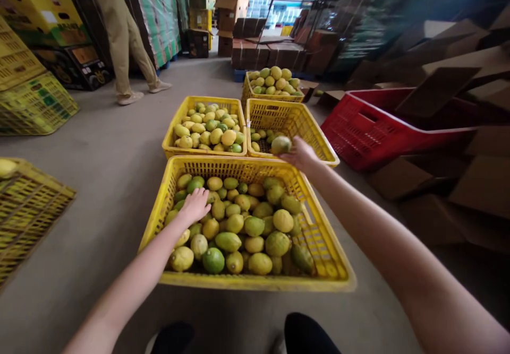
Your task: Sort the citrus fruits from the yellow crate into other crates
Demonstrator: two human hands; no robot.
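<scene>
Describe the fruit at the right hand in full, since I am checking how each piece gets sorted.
The lemon is a rounded fruit with pale yellow-green skin, slightly blurred. It sits at the fingers of the right hand, which reaches forward with the arm stretched out. The fruit is above the near rim of the far right yellow crate, a slotted plastic crate holding only a few lemons on its floor. Whether the fingers grip it or have let go cannot be told.

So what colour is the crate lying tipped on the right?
Red; the crate shows best in the head view, right of the yellow crates.
</scene>
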